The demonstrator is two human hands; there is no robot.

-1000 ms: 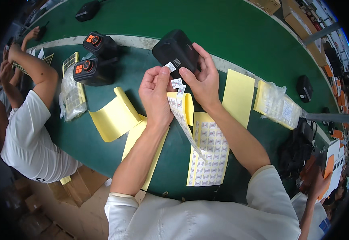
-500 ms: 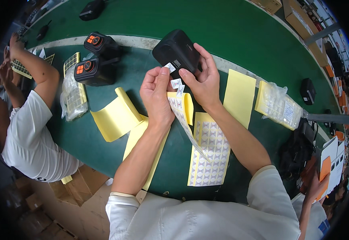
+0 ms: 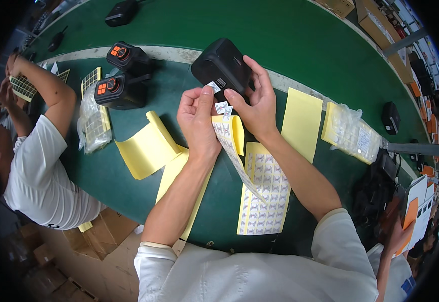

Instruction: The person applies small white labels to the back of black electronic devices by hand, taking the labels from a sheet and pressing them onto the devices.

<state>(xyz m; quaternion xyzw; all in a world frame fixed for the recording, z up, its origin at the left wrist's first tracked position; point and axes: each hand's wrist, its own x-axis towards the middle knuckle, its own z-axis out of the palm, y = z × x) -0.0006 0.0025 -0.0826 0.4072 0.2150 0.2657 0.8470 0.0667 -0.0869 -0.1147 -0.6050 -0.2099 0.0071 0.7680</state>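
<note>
My right hand [image 3: 259,103] grips a black box-shaped device [image 3: 220,63] with rounded corners, held tilted above the table. A small white label [image 3: 214,87] is pinched between my left hand's [image 3: 197,118] thumb and finger, against the device's lower corner. More white labels [image 3: 222,107] stick out below it at the top of a curled yellow label strip [image 3: 229,136], which hangs from my left hand. Beneath the strip's lower end lies a sheet of printed labels [image 3: 264,196] on yellow backing.
Two black devices with orange buttons [image 3: 121,90] stand at left, beside a plastic bag [image 3: 93,123]. Yellow sheets [image 3: 146,146] lie around my arms. A bagged label stack [image 3: 353,133] rests at right. On the green conveyor belt [image 3: 290,45] sit other black devices. A co-worker [image 3: 48,171] works at left.
My hands, the device and the label stay almost in place. The co-worker's hands at left have shifted, and the black devices on the belt have slid slightly.
</note>
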